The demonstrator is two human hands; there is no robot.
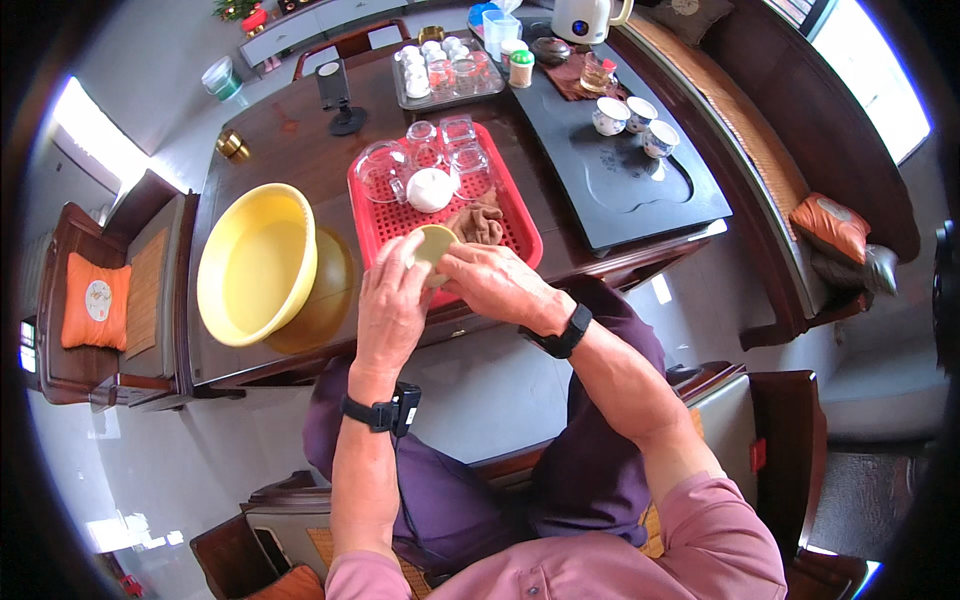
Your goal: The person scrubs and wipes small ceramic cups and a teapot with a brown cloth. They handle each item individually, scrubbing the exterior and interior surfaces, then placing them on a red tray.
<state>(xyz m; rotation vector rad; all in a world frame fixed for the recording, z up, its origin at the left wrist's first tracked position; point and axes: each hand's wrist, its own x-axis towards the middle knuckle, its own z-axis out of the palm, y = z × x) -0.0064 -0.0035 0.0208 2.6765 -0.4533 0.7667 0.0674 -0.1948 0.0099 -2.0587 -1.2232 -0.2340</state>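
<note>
Both my left hand (394, 289) and my right hand (495, 277) hold a small pale green cup (435, 244) above the near edge of a red perforated plastic tray (531, 225). My left fingers wrap its left side, and my right fingers pinch its right rim. In the tray are several upturned clear glasses (424, 142), a clear glass pitcher (379, 169), a white rounded ceramic piece (430, 190) and a crumpled brown cloth (478, 223). A yellow plastic basin (259, 262) with what looks like water stands left of the tray.
A black tea tray (600, 180) with patterned cups (611, 116) and a white kettle (585, 21) is at the right. Behind the red tray stands a metal tray (450, 96) of cups and glasses. A phone stand (341, 97) and a brass cup (231, 142) are at the back left.
</note>
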